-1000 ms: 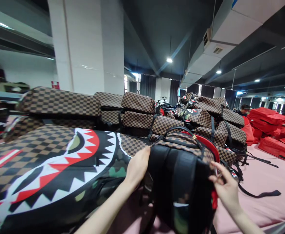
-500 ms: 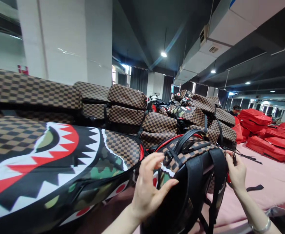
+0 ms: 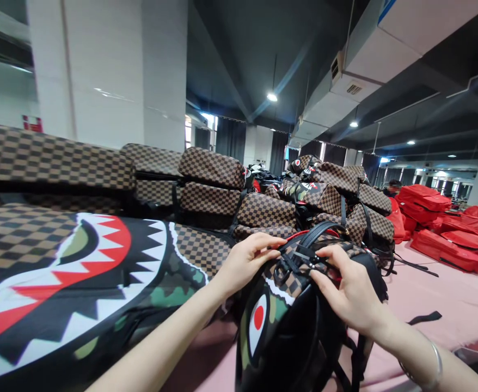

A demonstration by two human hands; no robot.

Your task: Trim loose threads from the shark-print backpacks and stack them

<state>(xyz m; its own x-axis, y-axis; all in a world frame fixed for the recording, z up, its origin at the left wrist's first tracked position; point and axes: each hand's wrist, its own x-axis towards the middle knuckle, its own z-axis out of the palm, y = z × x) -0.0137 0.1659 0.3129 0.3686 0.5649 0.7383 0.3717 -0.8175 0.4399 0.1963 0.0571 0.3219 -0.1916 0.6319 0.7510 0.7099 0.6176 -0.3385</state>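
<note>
two hands (image 3: 249, 261) (image 3: 351, 291) at backpack (image 3: 296, 321) top edge, pink tabletop (image 3: 447, 294) (rightward)

A table (image 3: 410, 286) covered in pink carries the bags, its surface showing bare at the right. Red bags (image 3: 447, 251) lie heaped toward its far right side, and checkered bags (image 3: 267, 209) are stacked farther left. A loose black strap (image 3: 429, 317) rests on the pink near the upright backpack (image 3: 277, 337), whose base is out of frame.
</note>
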